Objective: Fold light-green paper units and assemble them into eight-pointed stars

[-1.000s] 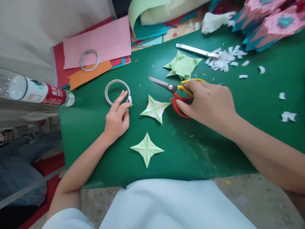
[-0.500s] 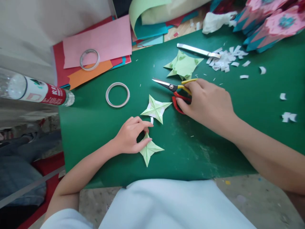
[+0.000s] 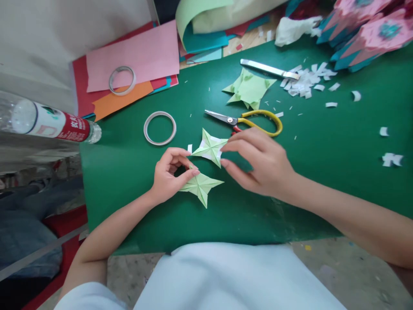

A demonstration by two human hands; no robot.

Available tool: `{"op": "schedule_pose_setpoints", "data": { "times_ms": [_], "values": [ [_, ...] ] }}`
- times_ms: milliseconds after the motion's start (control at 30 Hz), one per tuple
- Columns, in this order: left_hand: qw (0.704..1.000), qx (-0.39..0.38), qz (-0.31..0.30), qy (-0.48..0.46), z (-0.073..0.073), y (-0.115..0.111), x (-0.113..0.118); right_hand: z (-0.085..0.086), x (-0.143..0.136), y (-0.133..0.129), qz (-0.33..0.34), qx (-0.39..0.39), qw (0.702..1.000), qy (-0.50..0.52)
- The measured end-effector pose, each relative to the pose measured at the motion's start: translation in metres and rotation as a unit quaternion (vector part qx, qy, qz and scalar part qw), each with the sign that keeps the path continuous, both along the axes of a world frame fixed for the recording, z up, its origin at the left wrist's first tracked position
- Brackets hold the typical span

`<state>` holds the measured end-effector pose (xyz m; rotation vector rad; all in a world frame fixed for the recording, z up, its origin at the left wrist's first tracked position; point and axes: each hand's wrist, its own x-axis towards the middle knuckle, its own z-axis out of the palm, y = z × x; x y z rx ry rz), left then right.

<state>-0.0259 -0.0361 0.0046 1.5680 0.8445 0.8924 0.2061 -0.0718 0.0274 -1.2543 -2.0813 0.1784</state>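
Paper star (image 3: 200, 186), pinched near one point by left hand (image 3: 165, 178), leaving folds exposed; right hand (image 3: 271, 165), fingers parted, at second star (image 3: 210, 148).

Clear bottle with red label (image 3: 61, 124) at left, crumpled white wad (image 3: 295, 31) beside pink-and-blue paper flowers (image 3: 371, 36), person's jeans (image 3: 27, 245) lower left

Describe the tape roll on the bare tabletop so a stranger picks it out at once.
Find the green table, then the left hand. Just beyond that hand, between the bottle and the scissors, a pale ring of tape lies flat. The similar roll sits on pink and orange paper; this one lies directly on green.
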Motion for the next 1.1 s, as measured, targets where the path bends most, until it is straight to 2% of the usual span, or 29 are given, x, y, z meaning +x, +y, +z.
{"op": "schedule_pose_setpoints", "data": {
  "times_ms": [100, 233, 500, 633, 767, 900, 1000, 1100],
  "values": [
    [0.999, 0.015, -0.042, -0.013, 0.0, -0.006, 0.003, -0.003, -0.013, -0.008, 0.035, 0.005, 0.998, 0.05],
    [0.991, 0.025, -0.127, -0.027, 0.0, -0.012, 0.005, -0.01, -0.017, -0.011, 0.027, 0.088, 0.996, 0.012],
    [0.986, 0.031, -0.157, -0.037, 0.001, -0.011, 0.005, -0.014, -0.008, -0.007, 0.045, 0.152, 0.986, -0.041],
    [0.987, 0.039, -0.156, -0.014, 0.002, -0.009, 0.004, -0.013, -0.007, -0.006, 0.058, 0.099, 0.992, -0.053],
    [0.989, 0.061, -0.133, -0.002, 0.0, -0.008, 0.005, -0.012, -0.005, -0.003, -0.001, 0.079, 0.996, -0.048],
    [0.998, 0.041, -0.034, -0.039, -0.001, -0.007, 0.007, -0.007, -0.003, -0.002, -0.044, 0.08, 0.996, 0.009],
    [0.998, 0.028, 0.056, -0.015, -0.001, -0.006, 0.009, -0.005, -0.007, -0.004, -0.034, -0.022, 0.994, 0.097],
    [0.995, 0.005, 0.102, -0.008, -0.001, -0.008, 0.012, -0.005, -0.015, -0.009, 0.001, -0.158, 0.966, 0.207]
  ]
}}
